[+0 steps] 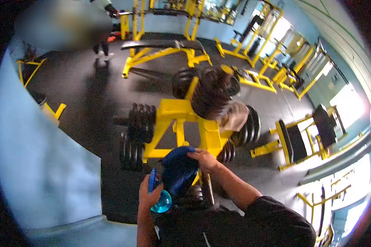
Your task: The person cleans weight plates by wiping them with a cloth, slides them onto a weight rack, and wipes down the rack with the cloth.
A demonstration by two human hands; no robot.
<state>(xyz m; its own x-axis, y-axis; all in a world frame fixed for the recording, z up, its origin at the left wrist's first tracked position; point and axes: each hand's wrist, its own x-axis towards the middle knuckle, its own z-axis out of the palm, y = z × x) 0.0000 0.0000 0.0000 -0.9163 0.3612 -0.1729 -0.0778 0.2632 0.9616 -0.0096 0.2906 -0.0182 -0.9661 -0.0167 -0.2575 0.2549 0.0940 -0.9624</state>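
Observation:
My left hand (147,196) is closed around a spray bottle (163,202) with a clear turquoise body and a blue trigger head. In my right hand (206,160), the fingers pinch the upper edge of a dark blue cloth (180,171), which hangs down between both hands. The cloth's lower part is beside the bottle; whether it touches the bottle I cannot tell. Just beyond my hands stands a yellow weight rack (173,109), loaded with black weight plates (138,123) on its sides and a blurred stack of plates (212,92) on top.
A blue wall section (57,164) rises close on the left. Behind the rack is a padded bench (163,44) on a yellow frame. Another bench (294,142) stands to the right. At the back left, a person (104,47) stands on the dark floor (82,90).

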